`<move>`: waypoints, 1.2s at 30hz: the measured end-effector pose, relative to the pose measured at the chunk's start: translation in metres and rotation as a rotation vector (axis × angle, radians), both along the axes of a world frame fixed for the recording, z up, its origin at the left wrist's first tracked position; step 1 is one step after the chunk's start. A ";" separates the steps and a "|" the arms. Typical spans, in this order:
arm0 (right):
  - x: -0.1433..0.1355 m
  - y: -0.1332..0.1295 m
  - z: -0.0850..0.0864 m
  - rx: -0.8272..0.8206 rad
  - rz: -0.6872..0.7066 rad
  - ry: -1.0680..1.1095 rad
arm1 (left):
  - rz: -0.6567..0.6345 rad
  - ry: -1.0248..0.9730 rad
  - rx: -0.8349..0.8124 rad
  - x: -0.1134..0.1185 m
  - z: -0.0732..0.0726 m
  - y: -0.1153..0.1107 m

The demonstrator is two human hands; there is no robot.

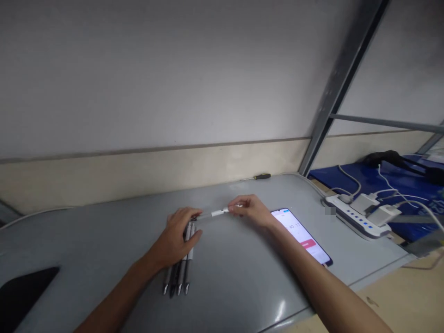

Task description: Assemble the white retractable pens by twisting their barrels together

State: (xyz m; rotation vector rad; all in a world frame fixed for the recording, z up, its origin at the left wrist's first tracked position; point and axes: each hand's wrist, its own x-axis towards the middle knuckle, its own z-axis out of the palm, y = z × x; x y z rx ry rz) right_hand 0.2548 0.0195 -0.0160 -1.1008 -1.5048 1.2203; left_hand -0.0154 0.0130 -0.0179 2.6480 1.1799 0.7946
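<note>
One pen [218,212] — pinched by the right hand [250,210] — points toward the left hand [176,238], open over four pens [180,274].

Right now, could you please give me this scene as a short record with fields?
Surface: grey tabletop
Right hand: the right hand pinches a pen-like item with a white section
Left hand: the left hand is over the upper ends of the pens; grip unclear
Pens: four pens, side by side
Phone: phone, screen lit, beside the right forearm
Power: power strip, white plugs inserted
Back edge: screwdriver
Lower left: black object, unidentified
</note>
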 end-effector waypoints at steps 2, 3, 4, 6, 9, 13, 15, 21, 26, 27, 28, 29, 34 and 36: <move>-0.003 -0.001 -0.002 -0.043 -0.002 0.031 | -0.001 0.008 0.027 0.005 0.002 -0.005; -0.004 -0.002 -0.002 -0.062 0.002 0.046 | -0.008 0.018 0.027 0.006 0.003 -0.006; -0.005 -0.003 -0.003 -0.079 0.011 0.061 | -0.019 0.026 0.027 0.008 0.003 -0.007; -0.008 -0.005 -0.003 -0.107 0.037 0.083 | -0.030 0.037 0.032 0.009 0.002 -0.007; -0.012 -0.010 -0.001 -0.143 0.075 0.106 | -0.058 0.034 0.056 0.009 0.000 -0.007; -0.017 -0.017 0.003 -0.193 0.080 0.142 | -0.064 -0.009 0.115 0.012 -0.001 -0.010; -0.018 -0.020 0.006 -0.232 0.091 0.109 | -0.047 -0.012 0.128 0.014 0.000 -0.013; -0.019 -0.027 0.015 -0.258 0.215 -0.147 | -0.002 0.018 0.170 0.017 0.000 -0.017; -0.017 -0.028 0.021 -0.330 0.193 -0.138 | 0.047 0.014 0.196 0.018 0.003 -0.019; -0.016 -0.028 0.022 -0.336 0.190 -0.134 | 0.053 0.015 0.197 0.018 0.004 -0.020; -0.015 -0.028 0.022 -0.339 0.191 -0.130 | 0.053 0.018 0.196 0.019 0.005 -0.021; -0.015 -0.029 0.023 -0.342 0.189 -0.124 | 0.049 0.024 0.190 0.019 0.005 -0.021; -0.014 -0.032 0.024 -0.356 0.150 -0.146 | 0.033 0.043 0.202 0.022 0.007 -0.024; -0.014 -0.034 0.025 -0.327 0.180 -0.192 | 0.052 0.024 0.197 0.023 0.008 -0.025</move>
